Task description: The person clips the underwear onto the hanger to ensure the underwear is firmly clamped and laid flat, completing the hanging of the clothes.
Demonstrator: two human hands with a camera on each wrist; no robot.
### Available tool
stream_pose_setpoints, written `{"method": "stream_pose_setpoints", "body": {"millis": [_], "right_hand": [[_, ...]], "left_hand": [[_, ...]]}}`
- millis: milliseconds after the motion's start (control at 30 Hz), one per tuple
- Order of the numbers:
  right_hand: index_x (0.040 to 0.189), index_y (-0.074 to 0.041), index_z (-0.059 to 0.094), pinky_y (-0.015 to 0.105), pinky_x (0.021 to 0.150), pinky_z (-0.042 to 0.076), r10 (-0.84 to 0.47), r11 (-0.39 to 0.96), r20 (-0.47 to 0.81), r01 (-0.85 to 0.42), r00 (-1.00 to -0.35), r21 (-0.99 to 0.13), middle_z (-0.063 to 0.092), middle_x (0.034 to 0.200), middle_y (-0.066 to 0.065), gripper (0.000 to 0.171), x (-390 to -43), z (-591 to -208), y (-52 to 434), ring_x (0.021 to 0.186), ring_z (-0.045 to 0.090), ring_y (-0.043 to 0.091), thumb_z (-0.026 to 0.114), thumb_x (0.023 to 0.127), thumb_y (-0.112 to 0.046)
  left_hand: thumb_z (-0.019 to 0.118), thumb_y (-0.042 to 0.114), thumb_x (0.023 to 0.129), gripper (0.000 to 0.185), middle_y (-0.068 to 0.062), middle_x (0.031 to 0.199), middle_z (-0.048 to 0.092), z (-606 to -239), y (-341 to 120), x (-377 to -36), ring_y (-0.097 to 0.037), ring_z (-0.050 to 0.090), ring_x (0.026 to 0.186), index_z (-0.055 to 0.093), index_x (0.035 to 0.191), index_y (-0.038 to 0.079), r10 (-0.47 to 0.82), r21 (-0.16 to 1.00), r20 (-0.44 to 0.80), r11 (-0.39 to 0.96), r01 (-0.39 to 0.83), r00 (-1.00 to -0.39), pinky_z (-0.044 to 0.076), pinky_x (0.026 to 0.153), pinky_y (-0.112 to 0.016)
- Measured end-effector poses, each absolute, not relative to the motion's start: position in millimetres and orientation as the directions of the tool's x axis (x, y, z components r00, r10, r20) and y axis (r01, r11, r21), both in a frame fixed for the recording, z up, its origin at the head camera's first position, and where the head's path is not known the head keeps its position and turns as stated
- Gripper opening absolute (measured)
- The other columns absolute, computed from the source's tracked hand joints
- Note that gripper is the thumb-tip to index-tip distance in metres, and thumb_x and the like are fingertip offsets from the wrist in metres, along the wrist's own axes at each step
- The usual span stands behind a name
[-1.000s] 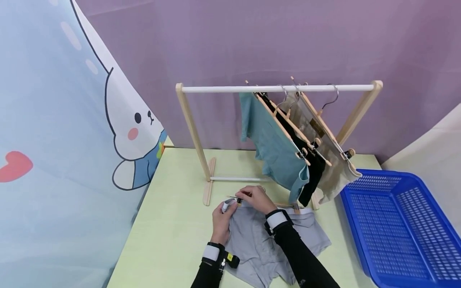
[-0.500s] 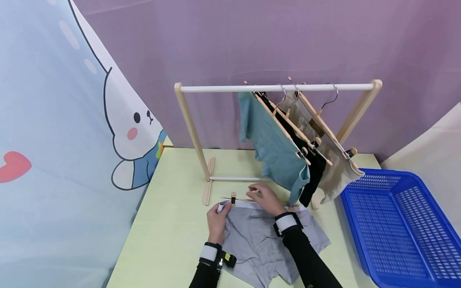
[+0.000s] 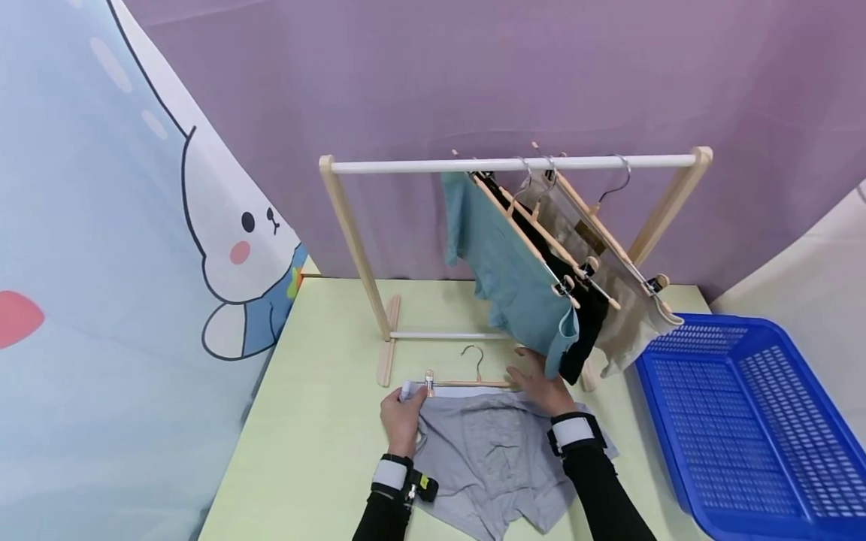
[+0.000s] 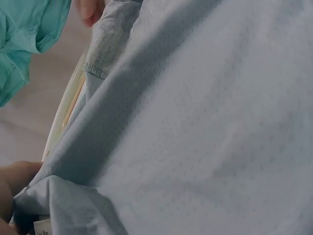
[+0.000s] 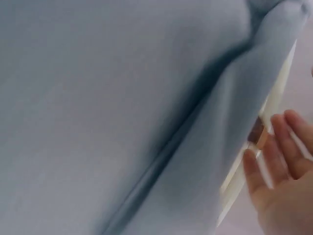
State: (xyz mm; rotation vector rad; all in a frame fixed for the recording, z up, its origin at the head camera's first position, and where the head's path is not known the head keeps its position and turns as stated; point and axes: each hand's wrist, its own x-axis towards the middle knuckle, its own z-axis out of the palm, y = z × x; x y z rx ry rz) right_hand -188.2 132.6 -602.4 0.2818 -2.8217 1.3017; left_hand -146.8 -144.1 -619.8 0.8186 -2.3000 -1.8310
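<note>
Grey shorts [image 3: 497, 451] lie flat on the table, their waistband toward the rack. A wooden clip hanger [image 3: 467, 384] lies along that waistband, its metal hook pointing away from me. Its left clip [image 3: 429, 383] grips the waistband. My left hand [image 3: 401, 422] pinches the waistband's left corner beside this clip; the left wrist view shows the fingers [image 4: 19, 176] at the cloth's edge. My right hand [image 3: 548, 389] is at the hanger's right end, fingers extended and holding nothing. In the right wrist view a clip [image 5: 257, 133] sits close to those fingers.
A wooden rack with a white rail [image 3: 406, 166] stands behind the shorts. From it hang a teal garment [image 3: 514, 278], a black garment [image 3: 590, 330] and beige shorts [image 3: 625, 315] on hangers. A blue plastic basket [image 3: 683, 451] stands at the right.
My right hand has left the left clip and moved right along the hanger to its right end. The hanger's hook has come into view. My left hand stays at the waistband's left corner.
</note>
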Motion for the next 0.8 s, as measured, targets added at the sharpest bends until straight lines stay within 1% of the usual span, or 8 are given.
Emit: {"method": "stream_pose_setpoints", "body": {"millis": [100, 167, 267, 333, 433, 500, 600, 800], "right_hand": [[0.129, 0.01, 0.05, 0.055, 0.095, 0.043, -0.124, 0.602, -0.043, -0.041, -0.991, -0.797, 0.049, 0.136, 0.03, 0.05, -180, -603, 144, 0.119, 0.052, 0.046, 0.065, 0.097, -0.025], [0.134, 0.01, 0.045, 0.055, 0.101, 0.04, -0.105, 0.599, -0.104, 0.02, -0.989, -0.8, 0.044, 0.142, 0.03, 0.059, -177, -607, 151, 0.127, 0.047, 0.047, 0.067, 0.096, -0.029], [0.137, 0.008, 0.041, 0.055, 0.107, 0.037, -0.08, 0.587, -0.126, 0.055, -0.989, -0.808, 0.041, 0.147, 0.03, 0.064, -175, -612, 159, 0.136, 0.04, 0.046, 0.071, 0.093, -0.028], [0.145, 0.006, 0.037, 0.054, 0.104, 0.041, -0.068, 0.565, -0.107, 0.05, -0.992, -0.824, 0.05, 0.138, 0.028, 0.075, -174, -615, 163, 0.127, 0.05, 0.043, 0.076, 0.089, -0.024], [0.134, 0.005, 0.049, 0.045, 0.09, 0.046, -0.086, 0.553, -0.084, 0.023, -0.993, -0.833, 0.059, 0.117, 0.022, 0.062, -177, -617, 165, 0.102, 0.059, 0.034, 0.08, 0.085, -0.017], [0.125, 0.003, 0.054, 0.037, 0.081, 0.045, -0.116, 0.561, -0.093, 0.011, -0.989, -0.828, 0.06, 0.104, 0.015, 0.053, -178, -619, 166, 0.089, 0.056, 0.025, 0.081, 0.083, -0.015], [0.114, 0.002, 0.057, 0.03, 0.074, 0.042, -0.144, 0.552, -0.113, 0.015, -0.983, -0.834, 0.058, 0.097, 0.009, 0.045, -182, -619, 167, 0.083, 0.05, 0.017, 0.083, 0.081, -0.013], [0.097, 0.01, 0.056, 0.027, 0.068, 0.036, -0.218, 0.499, -0.132, 0.006, -0.967, -0.867, 0.052, 0.079, 0.012, 0.033, -180, -591, 164, 0.07, 0.045, 0.013, 0.081, 0.081, -0.006]], "left_hand": [[0.08, 0.022, 0.084, 0.022, -0.003, 0.067, 0.059, -620, -146, -148, -0.014, 0.047, 0.058, 0.072, 0.079, 0.002, -0.463, 0.921, -0.266, 0.136, -0.364, -0.845, 0.037, 0.054, -0.026], [0.08, 0.022, 0.084, 0.021, -0.004, 0.072, 0.063, -622, -147, -148, -0.014, 0.049, 0.061, 0.074, 0.083, 0.002, -0.473, 0.92, -0.271, 0.128, -0.37, -0.838, 0.039, 0.056, -0.027], [0.08, 0.022, 0.085, 0.021, -0.006, 0.077, 0.065, -625, -149, -149, -0.016, 0.05, 0.065, 0.075, 0.089, 0.002, -0.474, 0.92, -0.277, 0.121, -0.373, -0.836, 0.04, 0.058, -0.027], [0.08, 0.023, 0.085, 0.022, -0.006, 0.08, 0.067, -628, -150, -149, -0.016, 0.052, 0.068, 0.076, 0.093, 0.003, -0.474, 0.92, -0.273, 0.126, -0.371, -0.837, 0.041, 0.059, -0.028], [0.079, 0.023, 0.086, 0.022, -0.007, 0.079, 0.065, -630, -151, -148, -0.017, 0.051, 0.067, 0.075, 0.094, 0.002, -0.464, 0.92, -0.275, 0.128, -0.37, -0.842, 0.041, 0.058, -0.028], [0.079, 0.023, 0.086, 0.023, -0.006, 0.079, 0.064, -631, -153, -147, -0.016, 0.051, 0.066, 0.075, 0.095, 0.003, -0.456, 0.918, -0.278, 0.133, -0.374, -0.845, 0.04, 0.057, -0.028], [0.078, 0.022, 0.086, 0.022, -0.005, 0.076, 0.06, -631, -156, -145, -0.016, 0.048, 0.063, 0.074, 0.096, 0.003, -0.428, 0.917, -0.274, 0.155, -0.368, -0.861, 0.038, 0.055, -0.028], [0.074, 0.013, 0.087, 0.02, -0.011, 0.086, 0.07, -624, -163, -149, -0.016, 0.059, 0.07, 0.072, 0.103, 0.0, -0.379, 0.924, -0.168, 0.261, -0.28, -0.91, 0.046, 0.059, -0.027]]}}
